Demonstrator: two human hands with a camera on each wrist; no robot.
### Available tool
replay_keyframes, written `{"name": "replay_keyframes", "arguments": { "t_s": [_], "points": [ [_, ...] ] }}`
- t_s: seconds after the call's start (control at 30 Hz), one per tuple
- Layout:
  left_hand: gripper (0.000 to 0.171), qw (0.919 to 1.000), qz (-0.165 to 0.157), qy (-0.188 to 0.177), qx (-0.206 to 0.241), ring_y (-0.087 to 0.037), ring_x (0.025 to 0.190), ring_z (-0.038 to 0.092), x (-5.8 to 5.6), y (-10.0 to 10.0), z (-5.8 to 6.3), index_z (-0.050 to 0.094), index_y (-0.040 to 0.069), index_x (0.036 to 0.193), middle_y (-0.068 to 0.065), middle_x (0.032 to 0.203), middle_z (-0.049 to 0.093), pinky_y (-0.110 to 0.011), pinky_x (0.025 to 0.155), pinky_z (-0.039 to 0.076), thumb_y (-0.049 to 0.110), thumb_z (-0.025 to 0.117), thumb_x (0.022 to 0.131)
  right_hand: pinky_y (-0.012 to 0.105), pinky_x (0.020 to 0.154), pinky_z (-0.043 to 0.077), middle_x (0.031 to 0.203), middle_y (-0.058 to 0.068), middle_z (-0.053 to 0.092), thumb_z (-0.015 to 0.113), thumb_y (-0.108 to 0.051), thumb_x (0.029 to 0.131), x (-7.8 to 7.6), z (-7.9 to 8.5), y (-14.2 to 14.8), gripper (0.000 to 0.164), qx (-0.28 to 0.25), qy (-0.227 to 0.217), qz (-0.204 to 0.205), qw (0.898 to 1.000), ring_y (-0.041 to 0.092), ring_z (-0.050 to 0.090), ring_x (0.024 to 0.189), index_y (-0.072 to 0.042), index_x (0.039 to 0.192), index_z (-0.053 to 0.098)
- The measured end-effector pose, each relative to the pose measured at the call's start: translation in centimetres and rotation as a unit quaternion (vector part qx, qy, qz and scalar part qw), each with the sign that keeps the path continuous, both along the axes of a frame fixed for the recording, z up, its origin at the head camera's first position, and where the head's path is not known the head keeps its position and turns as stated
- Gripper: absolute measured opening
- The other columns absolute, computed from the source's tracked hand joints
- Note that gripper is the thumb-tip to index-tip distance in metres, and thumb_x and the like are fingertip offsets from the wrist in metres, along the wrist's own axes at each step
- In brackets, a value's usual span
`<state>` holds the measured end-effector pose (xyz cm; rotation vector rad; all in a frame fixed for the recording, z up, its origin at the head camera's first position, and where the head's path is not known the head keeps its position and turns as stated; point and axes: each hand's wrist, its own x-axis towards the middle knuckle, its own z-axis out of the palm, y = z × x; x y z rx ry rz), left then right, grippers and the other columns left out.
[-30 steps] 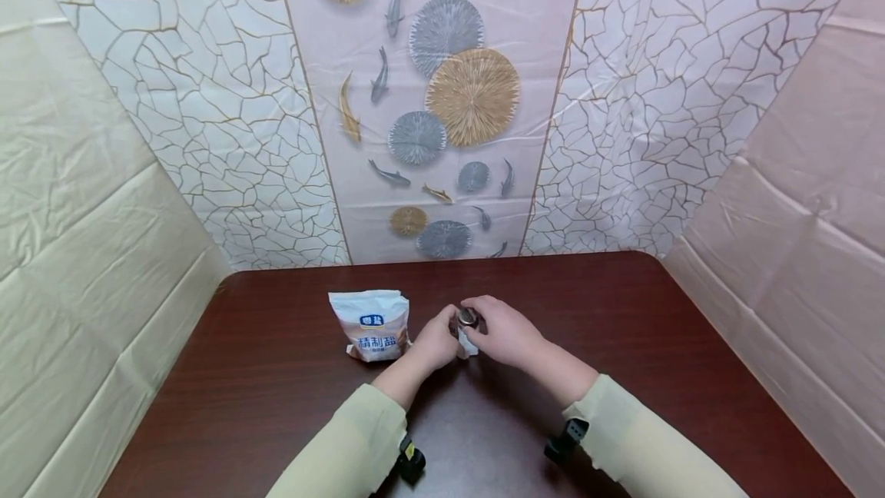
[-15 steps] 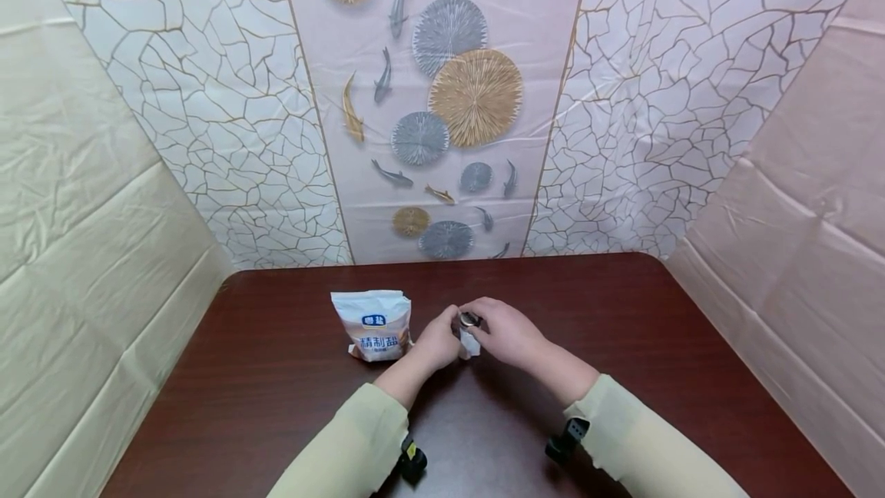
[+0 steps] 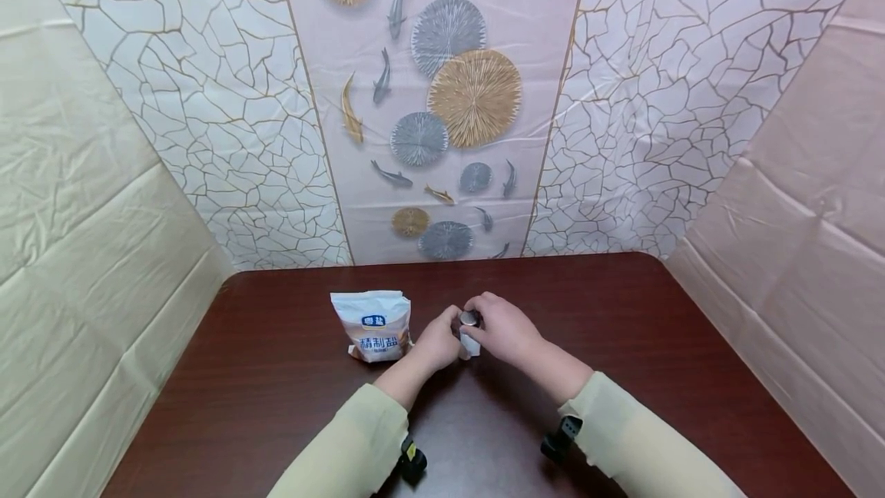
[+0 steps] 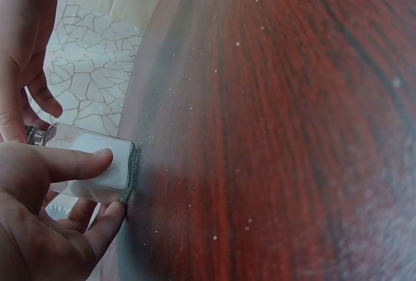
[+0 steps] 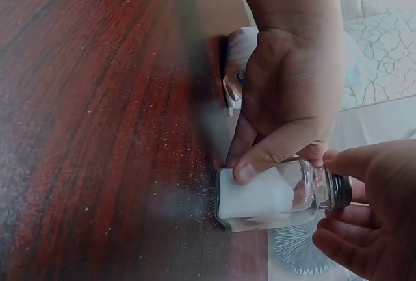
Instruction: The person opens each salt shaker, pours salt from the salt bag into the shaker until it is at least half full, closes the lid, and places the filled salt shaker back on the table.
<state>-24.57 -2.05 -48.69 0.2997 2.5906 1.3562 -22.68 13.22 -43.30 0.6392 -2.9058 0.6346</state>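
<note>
A small square glass bottle (image 5: 296, 213) stands upright on the table (image 3: 276, 413), white grains filling more than half of it. Its round screw cap (image 3: 469, 318) has a silver top, and its dark side shows at the neck in the right wrist view. My left hand (image 3: 437, 340) grips the bottle's body low down, thumb across one face and fingers behind. Around the cap, my right hand (image 3: 508, 333) curls its thumb and fingers, with the thumb at the neck in the right wrist view.
A white bag of salt (image 3: 373, 329) with blue print stands to the left of the left hand. Fine white grains lie scattered on the tabletop near the bottle's base. Patterned cloth (image 3: 608, 137) hangs behind the table.
The cap's silver top now shows flat on the bottle, where earlier it looked tilted and darker. My right hand has shifted slightly around it. The left hand keeps its grip.
</note>
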Motion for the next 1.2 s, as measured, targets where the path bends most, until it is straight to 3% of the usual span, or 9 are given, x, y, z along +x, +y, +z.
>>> {"name": "replay_keyframes", "arguments": {
  "t_s": [0.33,0.9,1.2],
  "points": [
    [0.047,1.0,0.005,-0.008,0.001,-0.02,0.085,0.056,0.1,0.0,0.2,0.052,0.016,0.101,0.0,0.096,0.063,-0.036,0.073,0.047,-0.003,0.081,0.069,0.032,0.069,0.048,0.094,0.003,0.059,0.075,-0.033,0.089,-0.3,0.3,-0.5,0.031,0.021,-0.017,-0.027,0.999,0.014,0.055,0.078,-0.008,0.103,0.064],
    [0.048,1.0,0.004,0.003,-0.003,-0.022,0.083,0.055,0.2,0.0,0.1,0.052,0.015,0.103,-0.003,0.09,0.063,-0.037,0.073,0.046,-0.001,0.083,0.069,0.031,0.051,0.038,0.079,0.005,0.048,0.067,-0.049,0.092,-0.7,0.2,-1.6,0.044,0.073,-0.066,-0.085,0.991,0.019,0.047,0.058,-0.01,0.092,0.047],
    [0.049,1.0,-0.001,0.005,0.001,-0.022,0.086,0.056,0.2,-0.1,0.2,0.052,0.015,0.104,-0.004,0.096,0.065,-0.038,0.076,0.047,-0.002,0.082,0.068,0.033,0.056,0.04,0.084,0.003,0.051,0.063,-0.056,0.091,-0.7,-0.4,-1.0,0.044,0.055,-0.067,-0.071,0.994,0.018,0.05,0.062,-0.013,0.098,0.053]
  ]
}}
